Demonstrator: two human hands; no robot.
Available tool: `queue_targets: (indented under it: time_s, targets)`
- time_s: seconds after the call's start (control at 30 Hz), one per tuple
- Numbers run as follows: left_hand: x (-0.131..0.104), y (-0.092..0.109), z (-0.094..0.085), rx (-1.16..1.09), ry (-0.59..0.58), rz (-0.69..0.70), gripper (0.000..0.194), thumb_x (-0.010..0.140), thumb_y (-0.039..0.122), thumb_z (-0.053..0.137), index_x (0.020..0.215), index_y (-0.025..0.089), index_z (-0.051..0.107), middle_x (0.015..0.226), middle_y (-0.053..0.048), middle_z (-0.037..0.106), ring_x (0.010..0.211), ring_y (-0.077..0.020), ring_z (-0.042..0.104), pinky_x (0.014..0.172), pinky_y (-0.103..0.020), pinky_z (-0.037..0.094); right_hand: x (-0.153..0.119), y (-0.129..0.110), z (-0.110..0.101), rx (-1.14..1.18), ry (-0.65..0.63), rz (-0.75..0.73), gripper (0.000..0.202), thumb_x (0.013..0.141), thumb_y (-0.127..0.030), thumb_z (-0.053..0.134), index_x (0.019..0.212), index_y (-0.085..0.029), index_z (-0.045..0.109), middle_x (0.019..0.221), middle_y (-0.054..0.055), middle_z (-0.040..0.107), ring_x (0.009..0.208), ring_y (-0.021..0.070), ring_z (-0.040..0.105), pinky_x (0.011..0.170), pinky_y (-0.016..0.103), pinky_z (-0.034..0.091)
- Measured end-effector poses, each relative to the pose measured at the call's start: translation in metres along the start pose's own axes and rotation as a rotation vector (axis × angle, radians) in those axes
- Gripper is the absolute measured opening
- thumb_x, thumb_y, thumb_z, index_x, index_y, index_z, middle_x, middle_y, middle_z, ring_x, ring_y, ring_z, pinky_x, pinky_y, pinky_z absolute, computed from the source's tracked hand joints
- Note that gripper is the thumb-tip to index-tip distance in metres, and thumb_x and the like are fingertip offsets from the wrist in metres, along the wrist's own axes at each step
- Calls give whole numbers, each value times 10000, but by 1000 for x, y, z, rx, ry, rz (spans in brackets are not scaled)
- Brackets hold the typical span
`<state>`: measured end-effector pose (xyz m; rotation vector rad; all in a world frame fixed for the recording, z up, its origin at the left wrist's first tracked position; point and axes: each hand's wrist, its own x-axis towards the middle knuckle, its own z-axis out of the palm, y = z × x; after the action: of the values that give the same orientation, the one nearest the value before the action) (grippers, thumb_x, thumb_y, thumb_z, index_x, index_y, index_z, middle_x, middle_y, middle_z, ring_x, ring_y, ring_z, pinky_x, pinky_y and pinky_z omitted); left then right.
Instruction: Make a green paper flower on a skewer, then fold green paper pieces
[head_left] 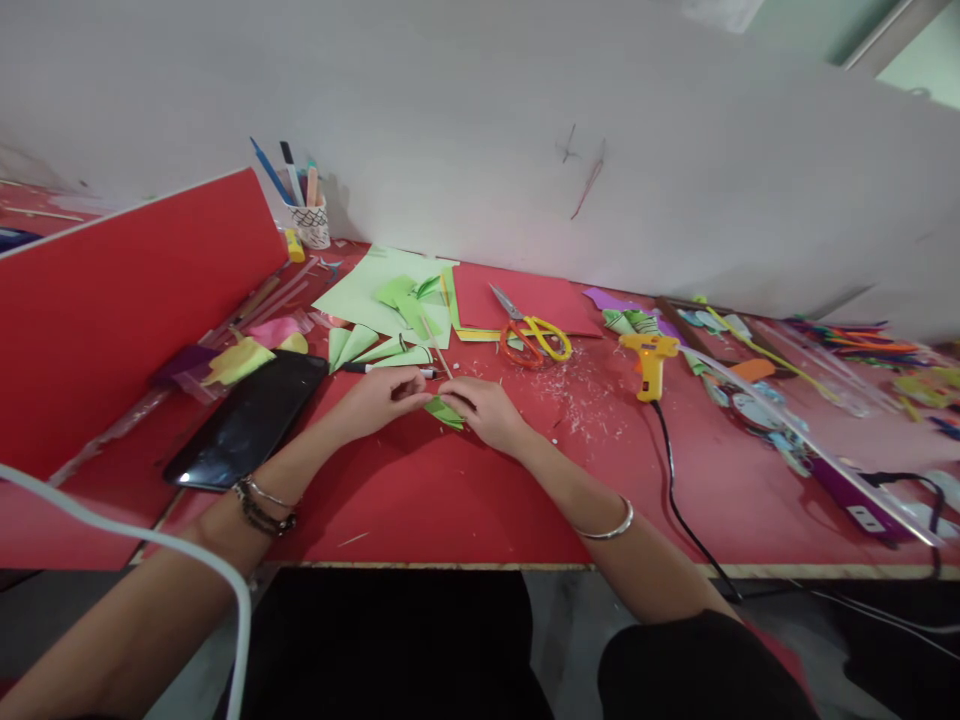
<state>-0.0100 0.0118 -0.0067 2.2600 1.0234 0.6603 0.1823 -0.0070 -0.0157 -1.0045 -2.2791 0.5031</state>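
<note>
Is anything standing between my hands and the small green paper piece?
Nothing visible does. Your right hand is on the small green paper piece, and your left hand is at its left edge. The slim black-and-white marker lies beyond the left hand, not between.

There's room to pass just left of the glue gun [649, 362], over the tabletop [628, 435]. Its cord [667, 462] blocks the near side; scissors [551, 338] block farther left.
</note>
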Motion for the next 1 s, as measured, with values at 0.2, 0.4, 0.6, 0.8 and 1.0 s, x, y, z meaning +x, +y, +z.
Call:
queue_targets:
  time_s: [0.2,0.4,0.6,0.8,1.0]
  targets:
    - [0,-4,-2,-14,-173,2,263,826,358,406,647,168,375,582,48,342,544,-91,307,497,-198,249,0,0,2,-29,-21,-29,196,869,-263,403,852,-168,574,779,23,599,700,110,519,644,199,361]
    - [0,0,-3,-25,-208,-16,281,830,365,383,630,172,345,587,43,342,537,-90,303,488,-196,246,-1,0,2,-34,-27,-19,207,871,-278,395,853,-176,575,788,23,601,711,112,523,650,200,365]
    - [-1,3,-2,-54,-107,15,261,828,362,400,655,167,383,588,49,353,534,-88,325,505,-197,268,-1,1,1,-30,-21,-15,215,873,-274,387,875,-173,576,808,31,606,722,115,528,659,204,370]
    - [1,0,1,-59,-59,-29,199,816,344,442,758,162,499,600,45,454,557,-93,398,531,-198,311,-1,0,1,-21,-14,-6,225,875,-280,376,881,-175,575,808,33,607,722,118,529,654,207,370]
    - [1,-1,1,-26,46,-80,256,767,350,522,615,157,448,581,44,478,549,-89,402,513,-195,301,-1,-2,1,5,-19,0,223,876,-276,370,894,-177,569,839,37,606,752,122,534,682,212,381]
